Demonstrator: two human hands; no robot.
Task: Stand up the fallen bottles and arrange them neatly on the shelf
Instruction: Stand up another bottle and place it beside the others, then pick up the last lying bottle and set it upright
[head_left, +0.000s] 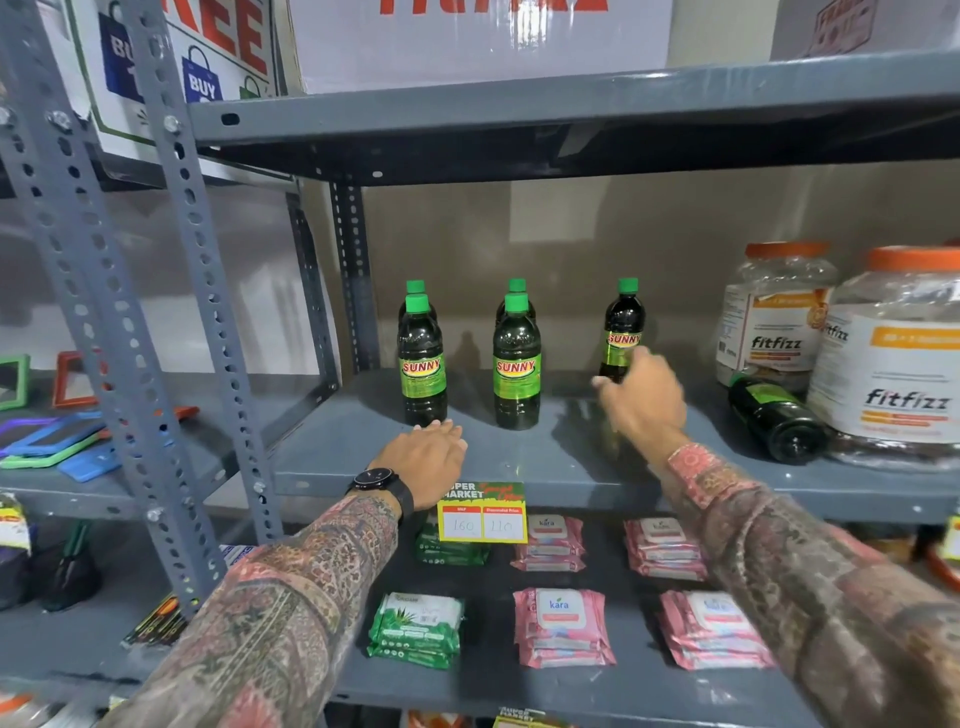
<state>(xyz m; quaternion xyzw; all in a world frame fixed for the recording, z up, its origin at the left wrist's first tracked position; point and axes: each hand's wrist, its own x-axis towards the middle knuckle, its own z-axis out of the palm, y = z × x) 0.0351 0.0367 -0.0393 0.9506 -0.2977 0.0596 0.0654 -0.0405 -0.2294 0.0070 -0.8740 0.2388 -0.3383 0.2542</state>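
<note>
At centre frame, on the grey metal shelf (545, 457), the open right hand (641, 397) reaches near an upright dark green-capped bottle (623, 332); the left hand (426, 462) rests open; another dark bottle (774, 418) lies fallen at right.

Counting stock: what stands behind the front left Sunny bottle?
Behind the front left Sunny bottle stands another green-capped bottle; only its cap and shoulders show. Its label and base are covered, so its brand cannot be read.

Both patterned-sleeved arms extended, left hand (427, 451) flat, palm down, right hand (641, 397) raised, fingers loosely spread, grip empty
</note>
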